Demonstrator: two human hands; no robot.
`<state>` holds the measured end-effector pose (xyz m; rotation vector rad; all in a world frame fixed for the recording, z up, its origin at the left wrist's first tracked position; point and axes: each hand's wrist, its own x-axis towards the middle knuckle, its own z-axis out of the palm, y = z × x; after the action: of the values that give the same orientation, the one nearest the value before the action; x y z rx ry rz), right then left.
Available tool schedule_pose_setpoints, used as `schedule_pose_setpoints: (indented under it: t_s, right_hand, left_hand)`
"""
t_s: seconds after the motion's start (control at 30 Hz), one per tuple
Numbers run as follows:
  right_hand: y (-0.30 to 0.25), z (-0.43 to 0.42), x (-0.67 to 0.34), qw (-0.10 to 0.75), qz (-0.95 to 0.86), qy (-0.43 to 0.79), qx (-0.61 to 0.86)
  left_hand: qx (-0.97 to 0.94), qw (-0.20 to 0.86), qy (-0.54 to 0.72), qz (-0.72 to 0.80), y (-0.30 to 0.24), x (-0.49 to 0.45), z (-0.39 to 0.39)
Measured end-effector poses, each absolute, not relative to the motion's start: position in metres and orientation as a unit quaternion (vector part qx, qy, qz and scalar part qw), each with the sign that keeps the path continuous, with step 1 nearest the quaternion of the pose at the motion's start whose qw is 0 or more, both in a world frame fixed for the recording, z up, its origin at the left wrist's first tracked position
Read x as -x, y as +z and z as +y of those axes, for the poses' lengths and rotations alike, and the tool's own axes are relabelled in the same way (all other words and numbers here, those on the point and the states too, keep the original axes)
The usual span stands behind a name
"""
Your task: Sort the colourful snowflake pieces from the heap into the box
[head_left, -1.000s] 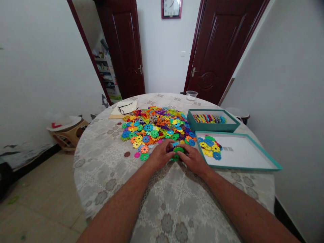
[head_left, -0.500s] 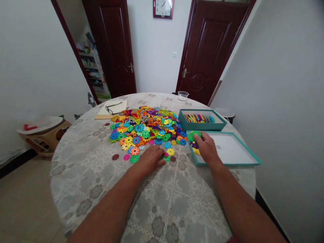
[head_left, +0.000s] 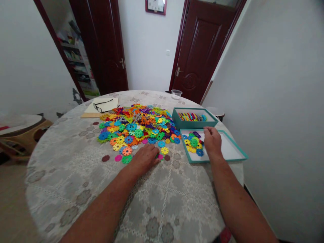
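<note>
1.0 s ago the 2 grips met over the table (head_left: 154, 199) with a green piece between them; 0.5 s ago the right grip (head_left: 212, 141) had green pressed down in the shallow tray (head_left: 231, 148). Now that grip has pulled away to the right, and a green disc (head_left: 193, 142) lies on the small mixed cluster (head_left: 191, 148), with purple pieces (head_left: 196, 134) beyond it. This suggests that the piece has been let go there, joining the others.

The green disc sits to the left of the right grip and a little nearer the person, apart from its fingers. Those fingers are curled in, narrow rather than wide; no piece shows in them, but I cannot tell whether something small is hidden inside.

The left grip (head_left: 144, 158) rests low on the table, fingers bent down. A pink disc (head_left: 160, 156) lies right at its fingertips, with a sliver of green there too; whether it pinches either, I cannot tell. A brown disc (head_left: 167, 157) is just past the pink disc, and the big loose pile (head_left: 139, 123) spreads beyond this grip.
</note>
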<state>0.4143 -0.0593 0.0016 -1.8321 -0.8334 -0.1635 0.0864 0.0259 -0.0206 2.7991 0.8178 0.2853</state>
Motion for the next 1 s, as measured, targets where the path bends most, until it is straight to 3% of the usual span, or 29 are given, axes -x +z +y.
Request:
schedule_pose_setpoints:
  t_s: [0.2,0.37,0.53,1.0]
  right_hand:
    - [0.001,-0.062,-0.362,0.487,-0.538,-0.099,0.681]
    - [-0.016,-0.067,-0.301,0.315,-0.732,0.014,0.605]
    - [-0.028,-0.070,-0.277,0.198,-0.736,0.016,0.647]
    - [-0.027,-0.068,-0.290,0.160,-0.693,0.051,0.701]
  left_hand:
    - [-0.954,0.087,0.076,0.275,-0.023,-0.088,0.028]
    - [-0.955,0.076,0.093,0.270,-0.034,-0.089,0.032]
    - [-0.956,0.073,0.100,0.268,-0.028,-0.082,0.027]
    - [-0.953,0.106,0.108,0.263,-0.025,-0.081,0.023]
